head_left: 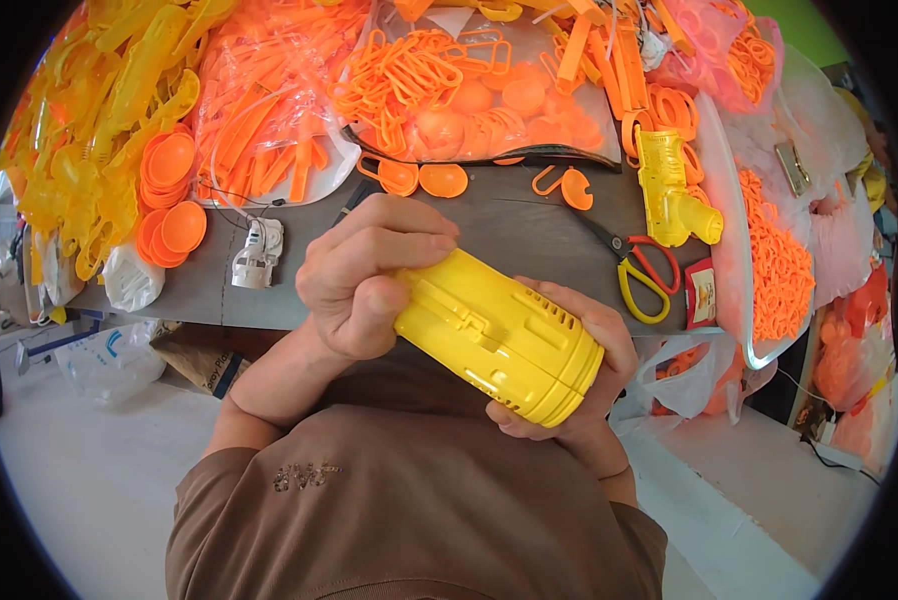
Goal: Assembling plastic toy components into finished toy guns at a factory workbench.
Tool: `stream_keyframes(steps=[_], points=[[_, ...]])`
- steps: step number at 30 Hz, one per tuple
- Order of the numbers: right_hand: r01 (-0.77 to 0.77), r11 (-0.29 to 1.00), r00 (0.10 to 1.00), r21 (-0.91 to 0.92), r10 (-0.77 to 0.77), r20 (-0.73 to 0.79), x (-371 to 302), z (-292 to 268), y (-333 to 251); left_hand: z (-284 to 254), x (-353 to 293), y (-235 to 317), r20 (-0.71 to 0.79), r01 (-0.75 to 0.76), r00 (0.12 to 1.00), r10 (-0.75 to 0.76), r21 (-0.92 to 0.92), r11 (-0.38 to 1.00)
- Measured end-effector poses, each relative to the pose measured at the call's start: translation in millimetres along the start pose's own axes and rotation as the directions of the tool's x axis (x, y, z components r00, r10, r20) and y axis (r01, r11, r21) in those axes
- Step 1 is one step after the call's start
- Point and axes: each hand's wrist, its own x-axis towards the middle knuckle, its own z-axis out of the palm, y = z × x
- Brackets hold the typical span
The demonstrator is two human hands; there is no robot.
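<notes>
A yellow plastic cylindrical housing (499, 335), with slotted vents and a raised clip-like detail on its side, is tilted in front of my chest over the table's near edge. My right hand (609, 350) wraps round its lower right end, thumb above and fingers beneath. At the upper left end, my left hand (359, 280) is closed, its bent fingers and thumb against the housing's rim. Whether a small part also sits in those fingers is hidden. Beyond the housing lie a cut orange scoop (576, 188) and scissors (631, 262) with red and yellow handles.
On the grey table (509, 240) are a white mechanical part (259, 253) with wires, orange bowls (174, 165) and a yellow pistol-shaped shell (669, 190). Yellow parts (119, 120) heap up at left. A tub of orange pieces (784, 265) stands at right, a red packet (701, 293) beside it.
</notes>
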Motion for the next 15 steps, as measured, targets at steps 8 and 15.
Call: stream_keyframes(steps=[8,15], points=[[0.028,1.000,0.999,-0.011,-0.027,0.039,4,3,-3,6,-7,3,-0.063,0.339,0.925,-0.375,-0.314,0.887],[0.110,0.994,0.994,0.012,-0.109,-0.029,0,11,-2,-1,6,6,-0.004,0.289,0.955,-0.297,-0.228,0.930]])
